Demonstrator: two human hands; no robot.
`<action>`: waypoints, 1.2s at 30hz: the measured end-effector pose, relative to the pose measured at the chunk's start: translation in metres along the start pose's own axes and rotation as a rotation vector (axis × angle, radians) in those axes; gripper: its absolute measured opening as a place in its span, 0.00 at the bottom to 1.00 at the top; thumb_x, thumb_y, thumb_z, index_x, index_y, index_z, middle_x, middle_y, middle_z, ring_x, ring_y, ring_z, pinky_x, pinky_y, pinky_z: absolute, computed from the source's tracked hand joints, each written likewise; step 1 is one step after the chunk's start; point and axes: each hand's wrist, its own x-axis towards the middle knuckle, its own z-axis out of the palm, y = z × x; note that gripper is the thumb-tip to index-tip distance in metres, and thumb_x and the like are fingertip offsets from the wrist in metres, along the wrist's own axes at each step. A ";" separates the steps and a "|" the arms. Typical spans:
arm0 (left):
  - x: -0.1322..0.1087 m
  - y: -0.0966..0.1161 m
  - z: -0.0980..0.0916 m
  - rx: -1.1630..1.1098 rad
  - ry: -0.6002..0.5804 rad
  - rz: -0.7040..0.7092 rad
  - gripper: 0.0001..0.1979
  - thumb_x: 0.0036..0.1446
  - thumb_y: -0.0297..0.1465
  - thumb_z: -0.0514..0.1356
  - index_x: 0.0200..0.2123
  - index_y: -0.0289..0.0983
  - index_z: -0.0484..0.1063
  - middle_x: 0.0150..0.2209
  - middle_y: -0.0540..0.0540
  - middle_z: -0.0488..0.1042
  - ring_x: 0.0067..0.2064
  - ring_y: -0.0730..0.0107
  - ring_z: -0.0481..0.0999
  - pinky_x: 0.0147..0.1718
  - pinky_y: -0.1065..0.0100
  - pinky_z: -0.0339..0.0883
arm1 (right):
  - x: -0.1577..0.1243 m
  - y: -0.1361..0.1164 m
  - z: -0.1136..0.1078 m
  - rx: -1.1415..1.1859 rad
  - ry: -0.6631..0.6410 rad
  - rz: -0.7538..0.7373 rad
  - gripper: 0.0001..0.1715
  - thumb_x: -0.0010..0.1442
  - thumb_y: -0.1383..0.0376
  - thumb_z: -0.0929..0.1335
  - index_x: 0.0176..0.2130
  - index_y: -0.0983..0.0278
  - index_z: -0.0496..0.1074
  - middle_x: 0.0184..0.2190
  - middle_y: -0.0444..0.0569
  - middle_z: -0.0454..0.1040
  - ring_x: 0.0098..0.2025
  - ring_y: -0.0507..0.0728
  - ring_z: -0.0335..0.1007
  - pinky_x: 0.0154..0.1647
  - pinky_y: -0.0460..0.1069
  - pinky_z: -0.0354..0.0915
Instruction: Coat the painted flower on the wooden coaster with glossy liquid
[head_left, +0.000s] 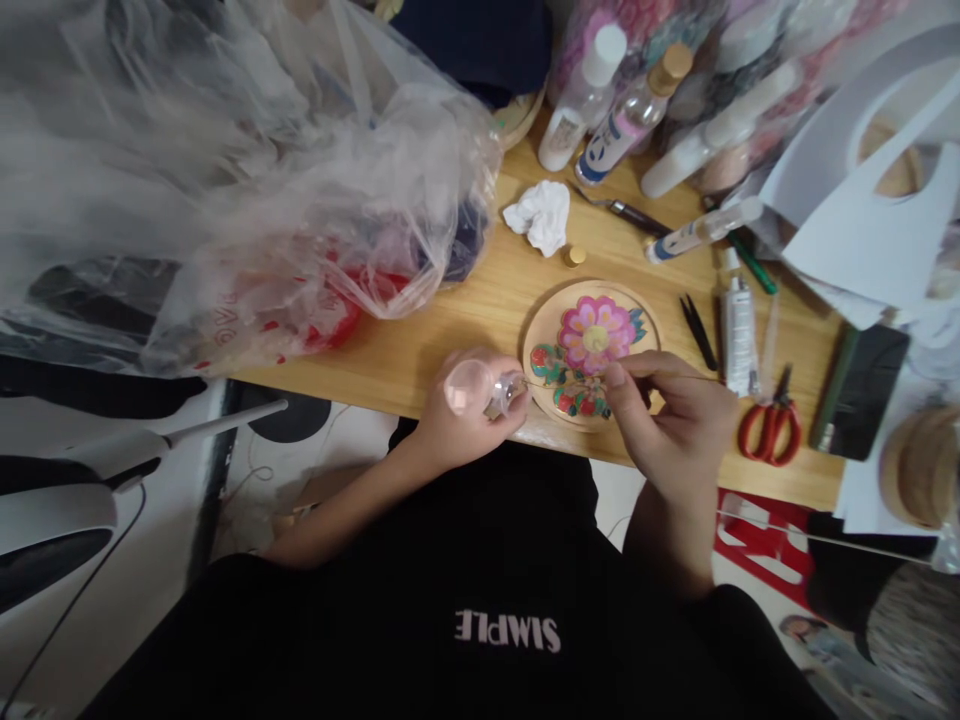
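My left hand [472, 410] is wrapped round a small clear bottle [469, 388] tipped toward the right. My right hand [671, 420] pinches a thin wire-like rod [555, 385] between thumb and fingers. One end of the rod lies at the bottle's mouth; the other sticks out past my right knuckles. Under and behind my right fingertips is a round wooden plate [645, 310]. On it lie a pink flower piece [596, 335] with a yellow centre and smaller red and green pieces [581, 402], partly hidden by my fingers.
Right of the plate lie black tweezers [698, 332], a metal tube [739, 335], red-handled pliers [770, 428] and a phone [862, 390]. Behind are a gold cap [575, 256], crumpled tissue [541, 217] and several bottles [619, 130]. Clear plastic bags [337, 180] cover the left side.
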 end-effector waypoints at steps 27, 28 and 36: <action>0.005 0.002 -0.005 -0.041 -0.086 -0.004 0.09 0.50 0.26 0.64 0.29 0.39 0.65 0.27 0.54 0.72 0.30 0.74 0.72 0.33 0.67 0.63 | 0.002 -0.004 -0.003 0.064 -0.087 -0.064 0.06 0.60 0.68 0.70 0.31 0.60 0.75 0.25 0.44 0.78 0.24 0.51 0.70 0.21 0.46 0.63; 0.005 0.002 -0.005 -0.042 -0.079 0.001 0.09 0.50 0.25 0.65 0.30 0.39 0.65 0.27 0.54 0.72 0.30 0.74 0.72 0.33 0.67 0.63 | 0.003 -0.003 -0.002 0.057 -0.086 -0.067 0.06 0.60 0.68 0.70 0.31 0.60 0.75 0.26 0.44 0.78 0.24 0.50 0.70 0.21 0.46 0.63; 0.004 0.001 -0.005 -0.033 -0.068 0.009 0.08 0.51 0.25 0.63 0.30 0.39 0.65 0.27 0.54 0.73 0.30 0.74 0.73 0.34 0.67 0.64 | 0.009 0.001 -0.002 -0.047 -0.106 -0.077 0.05 0.60 0.66 0.70 0.31 0.61 0.76 0.27 0.45 0.80 0.20 0.48 0.66 0.19 0.46 0.62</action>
